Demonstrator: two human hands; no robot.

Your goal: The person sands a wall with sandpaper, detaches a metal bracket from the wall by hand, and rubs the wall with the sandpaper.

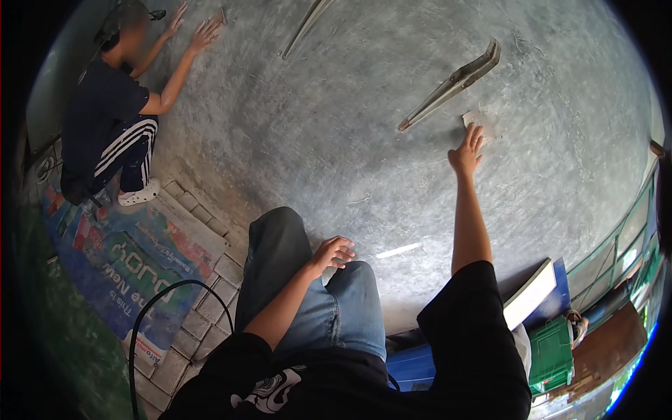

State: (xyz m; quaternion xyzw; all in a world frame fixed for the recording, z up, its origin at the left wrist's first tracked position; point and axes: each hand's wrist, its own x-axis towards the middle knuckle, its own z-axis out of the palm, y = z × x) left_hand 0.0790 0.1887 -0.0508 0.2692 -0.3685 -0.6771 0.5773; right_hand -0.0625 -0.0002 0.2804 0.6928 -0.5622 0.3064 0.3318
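My right hand [465, 152] reaches up to the grey wall [336, 119], its fingers pressing a small pale sheet that looks like sandpaper [472, 117] against the surface. The sheet's lower part is hidden under the fingers. Just above and to the left of it, an angled metal bracket [451, 85] sticks out from the wall. My left hand [332, 255] hangs over my knees with its fingers loosely spread and nothing in them.
Left, a co-worker [112, 105] squats with both hands on the wall. A second metal bracket [306, 26] is higher up. A printed banner [133, 259] covers paving bricks [210, 308]. A black cable [140, 329] curves beside me; a green crate [551, 355] stands right.
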